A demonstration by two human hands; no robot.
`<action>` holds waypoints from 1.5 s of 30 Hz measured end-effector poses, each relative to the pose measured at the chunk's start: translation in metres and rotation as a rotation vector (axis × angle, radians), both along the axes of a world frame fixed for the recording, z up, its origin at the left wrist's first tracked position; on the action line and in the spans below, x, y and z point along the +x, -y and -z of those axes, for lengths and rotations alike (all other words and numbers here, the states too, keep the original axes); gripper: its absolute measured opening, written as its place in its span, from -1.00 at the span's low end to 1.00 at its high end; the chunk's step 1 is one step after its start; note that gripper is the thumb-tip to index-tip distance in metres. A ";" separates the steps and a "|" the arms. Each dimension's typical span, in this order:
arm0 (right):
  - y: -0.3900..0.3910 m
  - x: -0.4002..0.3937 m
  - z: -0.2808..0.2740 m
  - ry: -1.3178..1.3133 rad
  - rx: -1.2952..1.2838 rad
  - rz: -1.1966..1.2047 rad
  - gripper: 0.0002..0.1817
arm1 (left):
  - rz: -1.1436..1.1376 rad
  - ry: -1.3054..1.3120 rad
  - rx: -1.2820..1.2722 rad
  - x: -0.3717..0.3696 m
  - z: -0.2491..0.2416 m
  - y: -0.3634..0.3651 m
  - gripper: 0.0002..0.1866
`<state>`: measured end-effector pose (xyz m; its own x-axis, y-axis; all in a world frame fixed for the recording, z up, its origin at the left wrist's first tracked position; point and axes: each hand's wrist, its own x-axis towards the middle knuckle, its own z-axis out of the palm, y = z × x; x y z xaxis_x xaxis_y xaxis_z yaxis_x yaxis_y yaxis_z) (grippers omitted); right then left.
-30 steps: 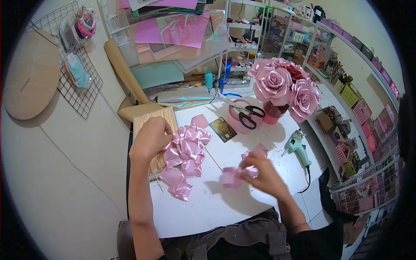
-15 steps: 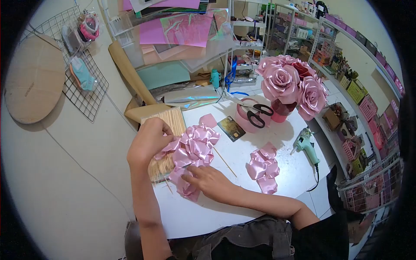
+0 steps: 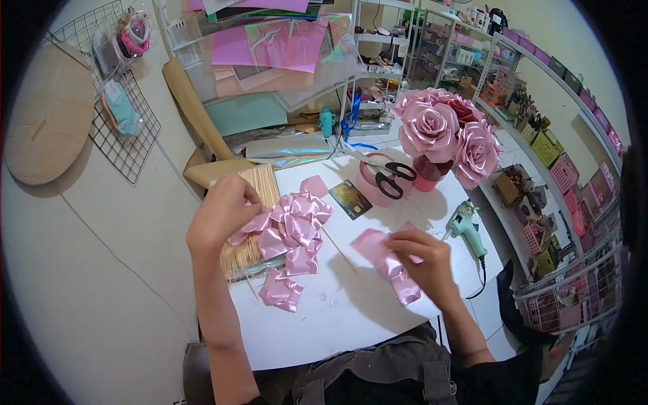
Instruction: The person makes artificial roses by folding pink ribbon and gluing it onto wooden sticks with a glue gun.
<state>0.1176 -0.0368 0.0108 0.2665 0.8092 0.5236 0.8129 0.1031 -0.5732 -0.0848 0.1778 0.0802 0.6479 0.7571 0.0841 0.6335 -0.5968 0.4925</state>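
My left hand [image 3: 229, 206] is over the bundle of wooden sticks [image 3: 239, 260], its fingers pinched at a pink satin piece [image 3: 253, 226]. Beside it lies a heap of folded pink satin petals [image 3: 300, 219], with a separate petal group [image 3: 281, 290] nearer me. My right hand [image 3: 422, 260] is at the smaller petal pile on the right, fingers closed on a pink petal [image 3: 371, 245]; more petals [image 3: 406, 289] lie under it. A single stick [image 3: 339, 250] rests between the two piles.
Scissors [image 3: 390, 180] stand in a pink container [image 3: 368, 185] beside a dark card [image 3: 350, 199]. Satin roses [image 3: 432, 128] rise at the table's back right. A mint glue gun [image 3: 467, 231] with a cord lies at the right edge. Shelves [image 3: 533, 158] line the right wall.
My right hand has moved from the left heap to the right pile and taken hold of a petal there. The lower left petal group now lies apart from the heap. The view has shifted slightly.
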 end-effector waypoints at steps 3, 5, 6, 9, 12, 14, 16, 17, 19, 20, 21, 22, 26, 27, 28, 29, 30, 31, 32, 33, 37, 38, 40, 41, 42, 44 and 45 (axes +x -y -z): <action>0.014 0.013 -0.001 0.021 -0.156 0.013 -0.68 | -0.029 -0.039 0.013 -0.002 -0.005 0.002 -0.80; 0.009 0.006 -0.004 0.308 -0.266 0.077 -0.55 | -0.036 -0.040 0.019 -0.003 -0.006 0.003 -0.80; 0.002 -0.005 -0.007 0.178 -0.269 -0.052 -0.50 | -0.039 -0.037 0.034 -0.004 -0.006 0.003 -0.80; -0.028 -0.059 0.010 0.068 -0.250 -0.381 -0.50 | -0.057 -0.060 0.007 -0.002 -0.007 0.004 -0.81; -0.055 -0.102 0.031 0.183 -0.190 -0.497 -0.53 | -0.009 -0.053 0.029 -0.003 -0.005 0.002 -0.82; -0.066 -0.114 0.040 0.296 -0.233 -0.468 -0.53 | -0.008 -0.052 0.032 -0.005 -0.005 0.001 -0.82; -0.070 -0.115 0.046 0.297 -0.211 -0.469 -0.59 | 0.008 -0.037 0.022 -0.003 -0.005 0.001 -0.83; -0.070 -0.113 0.049 0.321 -0.230 -0.455 -0.64 | -0.017 -0.054 0.007 -0.002 -0.006 0.001 -0.83; -0.069 -0.112 0.055 0.346 -0.252 -0.432 -0.68 | -0.034 -0.068 -0.007 -0.001 -0.006 0.002 -0.83; -0.069 -0.112 0.057 0.351 -0.201 -0.413 -0.73 | -0.023 -0.064 -0.006 0.000 -0.006 0.002 -0.83; -0.069 -0.111 0.056 0.358 -0.149 -0.395 -0.78 | -0.014 -0.058 -0.003 0.000 -0.006 0.002 -0.83; -0.068 -0.108 0.054 0.361 -0.145 -0.389 -0.78 | -0.008 -0.056 0.002 0.000 -0.005 0.003 -0.83; -0.053 -0.083 0.024 0.099 0.026 -0.352 -0.82 | -0.003 -0.040 0.012 0.001 -0.005 0.002 -0.82; -0.046 -0.072 0.016 0.041 0.094 -0.307 -0.81 | -0.014 -0.051 -0.010 0.000 -0.005 0.002 -0.82; -0.034 -0.059 0.008 0.080 0.089 -0.238 -0.78 | -0.019 -0.049 -0.012 0.000 -0.004 0.001 -0.82; -0.023 -0.046 0.000 0.109 0.079 -0.176 -0.80 | -0.002 -0.049 0.004 0.000 -0.003 0.001 -0.84; -0.013 -0.034 -0.002 0.120 0.076 -0.112 -0.80 | 0.005 -0.046 0.021 -0.002 -0.003 -0.001 -0.86; -0.004 -0.023 -0.001 0.144 0.046 -0.037 -0.81 | -0.022 -0.038 0.014 -0.003 -0.001 -0.002 -0.86; 0.005 -0.017 -0.004 0.159 0.015 0.015 -0.79 | -0.018 -0.017 0.031 -0.003 0.001 -0.003 -0.87; 0.013 -0.014 -0.006 0.172 -0.044 0.067 -0.75 | -0.014 -0.001 0.051 -0.004 0.003 -0.003 -0.89; 0.000 -0.041 -0.004 0.097 -0.099 0.029 -0.60 | -0.038 -0.026 -0.033 0.000 -0.002 0.002 -0.91; -0.009 -0.051 0.006 0.110 -0.106 -0.098 -0.56 | -0.029 -0.029 -0.031 0.000 -0.001 0.002 -0.91; -0.030 -0.078 0.024 0.146 -0.158 -0.354 -0.55 | 0.026 -0.005 0.006 -0.001 0.004 -0.001 -0.90; -0.038 -0.093 0.036 0.177 -0.255 -0.387 -0.52 | 0.042 -0.004 0.009 -0.001 0.005 -0.002 -0.90; -0.044 -0.106 0.037 0.247 -0.272 -0.466 -0.53 | 0.043 0.011 0.014 -0.001 0.006 -0.003 -0.89; -0.050 -0.125 0.055 0.262 -0.218 -0.428 -0.61 | 0.063 0.027 0.023 0.000 0.006 -0.003 -0.88; -0.051 -0.130 0.061 0.405 -0.206 -0.413 -0.67 | 0.054 0.019 0.026 0.001 0.004 -0.002 -0.88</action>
<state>-0.0120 0.0137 -0.0503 -0.2783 0.8985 0.3395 0.8866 0.3762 -0.2689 -0.0842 0.1795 0.0757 0.6861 0.7183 0.1157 0.5906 -0.6427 0.4880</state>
